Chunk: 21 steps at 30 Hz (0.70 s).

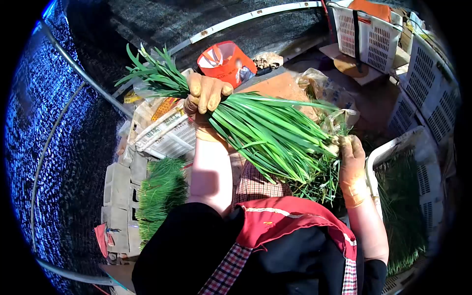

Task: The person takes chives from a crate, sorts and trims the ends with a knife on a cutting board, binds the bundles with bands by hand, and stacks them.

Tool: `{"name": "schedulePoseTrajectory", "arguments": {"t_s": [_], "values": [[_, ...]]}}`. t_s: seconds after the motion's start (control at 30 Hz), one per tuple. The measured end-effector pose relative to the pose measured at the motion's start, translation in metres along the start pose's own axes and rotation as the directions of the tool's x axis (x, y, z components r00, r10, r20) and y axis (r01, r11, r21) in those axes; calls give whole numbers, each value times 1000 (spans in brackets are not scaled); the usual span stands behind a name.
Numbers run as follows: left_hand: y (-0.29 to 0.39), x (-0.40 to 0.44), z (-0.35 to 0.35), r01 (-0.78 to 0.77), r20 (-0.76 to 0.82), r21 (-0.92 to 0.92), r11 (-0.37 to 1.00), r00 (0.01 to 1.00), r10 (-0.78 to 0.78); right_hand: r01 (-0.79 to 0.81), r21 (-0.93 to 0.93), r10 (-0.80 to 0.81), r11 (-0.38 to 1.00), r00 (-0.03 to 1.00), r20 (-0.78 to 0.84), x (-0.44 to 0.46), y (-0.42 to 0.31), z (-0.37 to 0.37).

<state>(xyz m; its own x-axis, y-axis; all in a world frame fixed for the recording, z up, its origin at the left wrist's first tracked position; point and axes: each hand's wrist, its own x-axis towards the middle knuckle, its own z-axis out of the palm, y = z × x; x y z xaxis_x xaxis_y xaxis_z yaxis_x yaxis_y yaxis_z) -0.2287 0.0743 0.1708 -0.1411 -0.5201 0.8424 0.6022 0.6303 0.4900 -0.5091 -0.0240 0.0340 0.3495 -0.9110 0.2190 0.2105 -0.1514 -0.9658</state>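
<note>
A large bunch of garlic chives, with long flat green leaves, is held up slantwise in front of my body. My left hand, in a tan-orange glove, is wrapped round the leaves toward the tip end, which sticks out to the upper left. At the pale stem end on the right, my right hand, gloved alike, has its fingers closed on the bases. Just what those fingertips pinch is partly hidden. Below the bunch, loose green leaves lie in front of my red apron.
On the right, a white crate holds more greens. Stacked green bundles lie beside grey concrete blocks at left. Ahead are a white basket, a red bag and clear plastic. More crates stand upper right.
</note>
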Motion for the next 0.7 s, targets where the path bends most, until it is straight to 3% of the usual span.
{"name": "schedulePoseTrajectory", "arguments": {"t_s": [0.07, 0.13, 0.17, 0.2, 0.23, 0.27, 0.3, 0.33, 0.4, 0.47, 0.5, 0.53, 0.6, 0.67, 0.7], "values": [[-1, 0, 0, 0, 19, 7, 1000, 1000, 0, -201, 311, 243, 929, 964, -106, 1, 28, -16], [-1, 0, -1, -34, 16, -19, 999, 999, 34, -327, 127, 345, 937, 924, -166, -3, 63, -42], [1, 2, -2, -23, 49, -20, 1000, 999, 24, -412, 115, 421, 904, 905, -69, -2, 120, -70], [3, 1, -4, -20, 46, -20, 1000, 999, 21, -285, -486, 324, 826, 946, -5, -8, 95, -70], [5, 0, -8, -2, 101, 3, 1000, 995, 1, -44, -900, 222, 434, 973, 60, -13, 70, -69], [4, 5, -5, 17, 155, 25, 1000, 988, -21, -66, -899, 280, 433, 958, 64, -2, 67, -67], [-2, 9, 0, 19, 158, 25, 1000, 987, -23, 102, -698, -13, 709, 991, 131, 6, 60, -60], [-3, 10, 3, 24, 153, 21, 999, 988, -27, 319, -422, -310, 849, 946, 91, 11, 21, -37], [-2, 13, 5, 57, 193, 90, 994, 978, -74, 456, -331, -356, 826, 878, 322, 10, -50, -10], [0, 19, 0, 73, 319, 89, 993, 943, -98, 674, -416, -407, 610, 717, 566, 11, -79, 2], [0, 19, 0, 67, 322, 90, 994, 942, -92, 710, -493, -361, 503, 691, 626, 14, -76, 7], [0, 19, 1, 63, 323, 89, 994, 942, -89, 778, -579, -482, 245, 616, 623, 13, -62, 7], [2, 23, -8, 36, 452, 38, 999, 890, -50, 788, -525, -521, 323, 611, 596, 17, -50, -2], [3, 31, -7, 62, 565, -26, 998, 825, -36, 615, -568, -408, 546, 788, 461, 9, -39, -11], [2, 38, -6, 98, 621, -22, 995, 781, -64, 479, -365, -320, 799, 851, 417, 8, -37, -14]]}}
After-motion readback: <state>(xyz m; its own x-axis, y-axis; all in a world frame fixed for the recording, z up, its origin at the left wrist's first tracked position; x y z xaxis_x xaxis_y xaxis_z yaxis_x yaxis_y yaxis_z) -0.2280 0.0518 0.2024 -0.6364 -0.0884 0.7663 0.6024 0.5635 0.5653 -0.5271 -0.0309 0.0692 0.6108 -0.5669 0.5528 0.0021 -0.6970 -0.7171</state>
